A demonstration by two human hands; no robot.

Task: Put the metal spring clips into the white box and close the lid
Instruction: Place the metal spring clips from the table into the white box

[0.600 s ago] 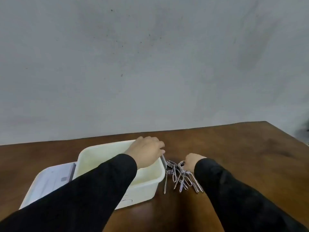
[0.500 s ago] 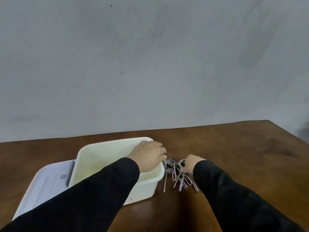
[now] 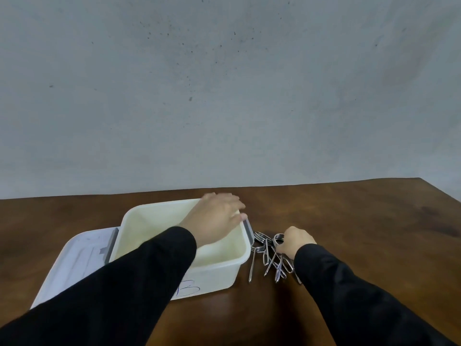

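The left hand [image 3: 216, 218] gripped the smooth white plastic box's [image 3: 214, 270] right rim; the right hand [image 3: 295, 244] closed on shiny looped wire spring clips [image 3: 268, 255], legs pointing toward the camera.

A table [image 3: 349, 221] fills the lower part of the view, with a wall [image 3: 224, 96] behind it at twelve o'clock. An open box [image 3: 214, 273] sits on the table near the centre, slightly toward nine o'clock. Its lid [image 3: 74, 258] lies flat on the table, touching the box's side at nine o'clock. A cluster of metal spring clips [image 3: 268, 255] lies on the table just beside the box at three o'clock. The left hand [image 3: 214, 218] reaches across the box from seven o'clock, over its far corner nearest the clips. The right hand [image 3: 295, 243] comes in from five o'clock and rests on the clips, at their three o'clock side.
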